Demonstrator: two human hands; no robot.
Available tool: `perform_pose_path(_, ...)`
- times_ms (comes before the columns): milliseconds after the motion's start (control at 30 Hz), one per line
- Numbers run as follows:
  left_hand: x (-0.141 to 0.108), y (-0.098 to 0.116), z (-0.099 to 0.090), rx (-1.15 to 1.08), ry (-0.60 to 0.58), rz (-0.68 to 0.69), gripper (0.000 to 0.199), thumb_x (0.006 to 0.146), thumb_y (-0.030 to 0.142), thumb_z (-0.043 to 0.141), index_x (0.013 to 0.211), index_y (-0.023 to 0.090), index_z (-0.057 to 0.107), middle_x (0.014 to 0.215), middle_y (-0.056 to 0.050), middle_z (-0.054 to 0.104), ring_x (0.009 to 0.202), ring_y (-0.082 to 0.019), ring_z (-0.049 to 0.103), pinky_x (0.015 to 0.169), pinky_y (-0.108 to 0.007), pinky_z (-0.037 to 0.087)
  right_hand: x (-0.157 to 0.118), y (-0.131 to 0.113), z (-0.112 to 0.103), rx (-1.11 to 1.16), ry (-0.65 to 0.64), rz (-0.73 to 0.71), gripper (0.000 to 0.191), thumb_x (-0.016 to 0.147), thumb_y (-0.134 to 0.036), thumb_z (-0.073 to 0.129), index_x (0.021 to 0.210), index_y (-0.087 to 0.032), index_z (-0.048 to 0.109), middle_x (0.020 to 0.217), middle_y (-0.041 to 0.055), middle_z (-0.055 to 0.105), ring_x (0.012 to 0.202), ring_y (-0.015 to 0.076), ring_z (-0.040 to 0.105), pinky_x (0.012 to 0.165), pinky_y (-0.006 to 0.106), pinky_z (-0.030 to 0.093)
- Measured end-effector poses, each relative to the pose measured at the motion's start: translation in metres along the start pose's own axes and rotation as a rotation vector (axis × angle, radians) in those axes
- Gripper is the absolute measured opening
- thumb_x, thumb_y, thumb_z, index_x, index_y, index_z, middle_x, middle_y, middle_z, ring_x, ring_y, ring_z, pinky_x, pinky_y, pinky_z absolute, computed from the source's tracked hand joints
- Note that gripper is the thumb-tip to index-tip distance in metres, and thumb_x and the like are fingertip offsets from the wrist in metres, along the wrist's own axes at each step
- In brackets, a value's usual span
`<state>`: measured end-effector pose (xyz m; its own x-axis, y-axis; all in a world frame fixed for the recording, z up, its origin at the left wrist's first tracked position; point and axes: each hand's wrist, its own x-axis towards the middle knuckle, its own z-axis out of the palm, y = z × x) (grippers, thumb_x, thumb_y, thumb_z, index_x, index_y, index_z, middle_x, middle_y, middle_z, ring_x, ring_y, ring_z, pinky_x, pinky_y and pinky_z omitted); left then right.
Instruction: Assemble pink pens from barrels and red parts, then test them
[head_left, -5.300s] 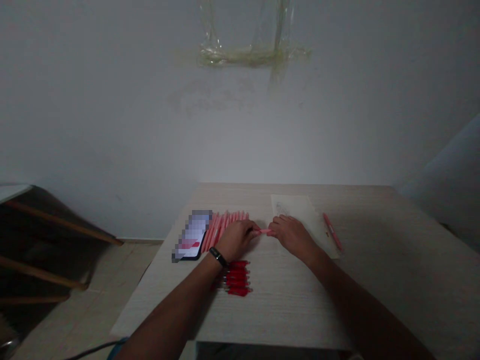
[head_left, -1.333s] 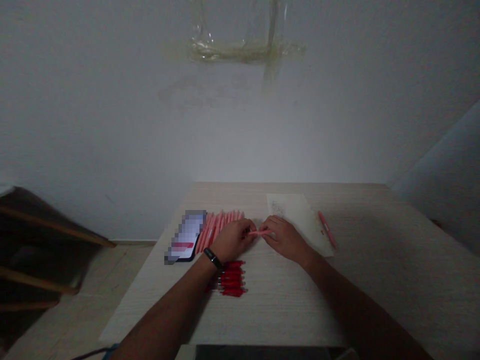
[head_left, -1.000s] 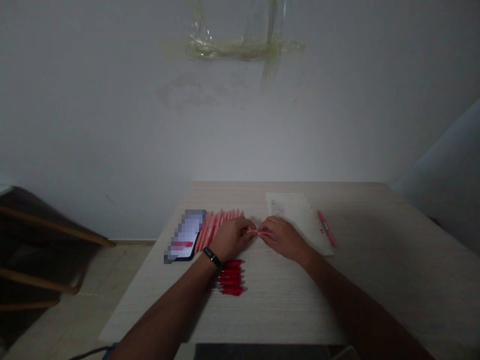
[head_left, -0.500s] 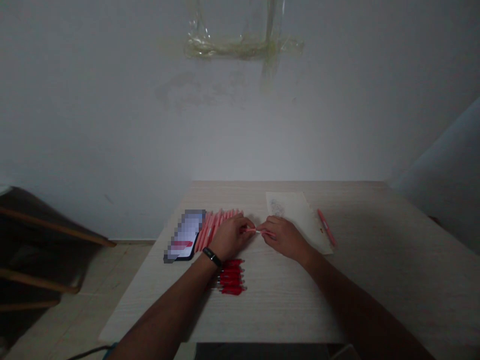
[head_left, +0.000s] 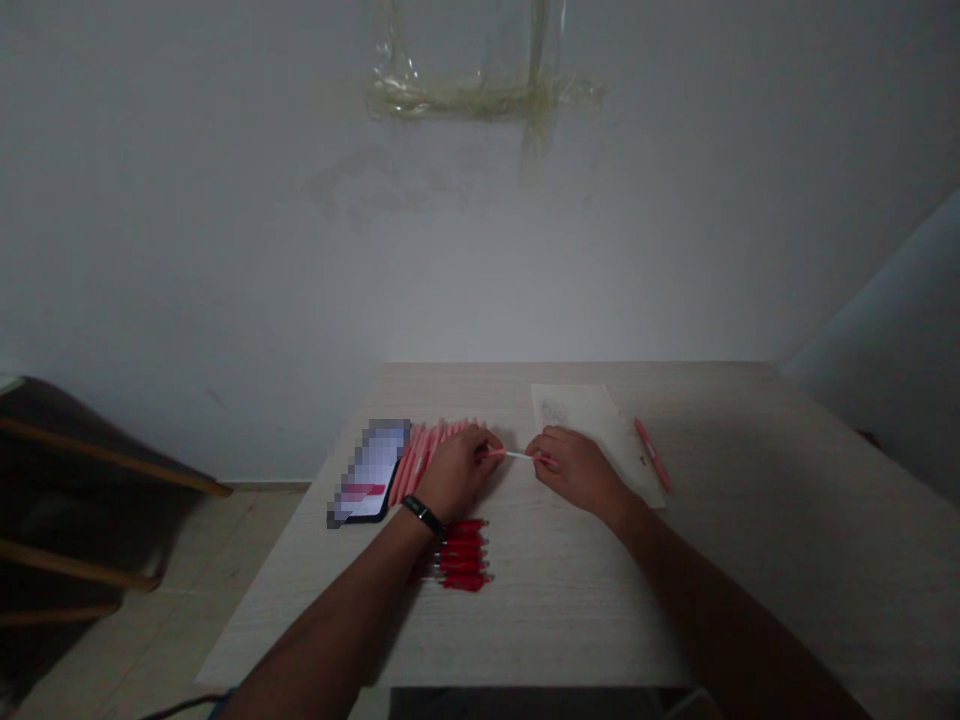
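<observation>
Carefully, I'd watch this pink pen [head_left: 491, 453]: at twelve o'clock on the table [head_left: 585, 610], my left hand [head_left: 457, 474] and right hand [head_left: 579, 470] each pinch one end, with what looks like a pale refill [head_left: 518, 455] bridging between. A crooked pull could bend or drop it; a low left wrist might scatter the red pens [head_left: 465, 567] towards seven o'clock.

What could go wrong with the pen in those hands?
The pink pen, held between the left hand and right hand, shows a thin pale rod between its two pink parts; that rod might bend or slip out. In this view, the left forearm hides some ends of the red pens, so it could perhaps nudge them out of line.
</observation>
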<state>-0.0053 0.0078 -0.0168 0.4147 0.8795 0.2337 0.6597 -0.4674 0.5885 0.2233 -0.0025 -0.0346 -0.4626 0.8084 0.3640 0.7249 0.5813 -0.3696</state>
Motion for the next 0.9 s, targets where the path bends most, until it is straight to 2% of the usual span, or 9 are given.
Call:
perform_pose_path(200, -0.001, 0.001, 0.000, 0.013, 0.029, 0.006, 0.014, 0.089, 0.019, 0.055, 0.096, 0.018, 0.067, 0.096, -0.007, 0.062, 0.090, -0.020, 0.058, 0.080, -0.032, 0.044, 0.000, 0.003, -0.003, -0.058, 0.047, 0.084, 0.018, 0.084, -0.009, 0.058, 0.093, -0.021, 0.068, 0.086, 0.0028, 0.065, 0.080, 0.0172, 0.059, 0.075, 0.028, 0.043)
perform_pose_path(333, -0.001, 0.005, 0.002, 0.031, -0.016, 0.039, 0.026, 0.084, 0.009, 0.052, 0.102, 0.019, 0.068, 0.099, -0.007, 0.059, 0.094, -0.020, 0.057, 0.084, -0.033, 0.044, -0.001, 0.007, -0.004, -0.057, 0.101, 0.140, 0.020, 0.082, -0.008, 0.057, 0.094, -0.021, 0.066, 0.090, 0.0027, 0.067, 0.082, 0.0171, 0.060, 0.075, 0.028, 0.042)
perform_pose_path(533, 0.000, 0.011, 0.011, 0.049, -0.145, 0.142, 0.024, 0.089, 0.013, 0.054, 0.108, 0.020, 0.067, 0.098, -0.006, 0.061, 0.089, -0.019, 0.058, 0.078, -0.028, 0.044, 0.000, 0.009, -0.005, -0.057, 0.114, 0.215, 0.019, 0.080, -0.009, 0.058, 0.093, -0.021, 0.066, 0.090, 0.0026, 0.067, 0.079, 0.0166, 0.060, 0.071, 0.027, 0.041)
perform_pose_path(700, 0.001, 0.012, 0.021, 0.080, -0.160, 0.245, 0.018, 0.088, 0.013, 0.059, 0.103, 0.019, 0.067, 0.101, -0.007, 0.065, 0.095, -0.019, 0.058, 0.082, -0.028, 0.044, 0.000, 0.005, -0.007, -0.059, 0.088, 0.236, 0.016, 0.082, -0.011, 0.057, 0.091, -0.021, 0.066, 0.090, 0.0023, 0.067, 0.082, 0.0160, 0.060, 0.074, 0.025, 0.040)
perform_pose_path(900, 0.001, 0.009, 0.025, 0.126, -0.195, 0.277, 0.021, 0.087, 0.013, 0.061, 0.106, 0.021, 0.068, 0.103, -0.006, 0.067, 0.098, -0.020, 0.059, 0.087, -0.031, 0.046, 0.000, 0.004, -0.005, -0.063, 0.058, 0.240, 0.017, 0.083, -0.011, 0.057, 0.092, -0.021, 0.066, 0.091, 0.0026, 0.067, 0.084, 0.0162, 0.061, 0.078, 0.025, 0.040)
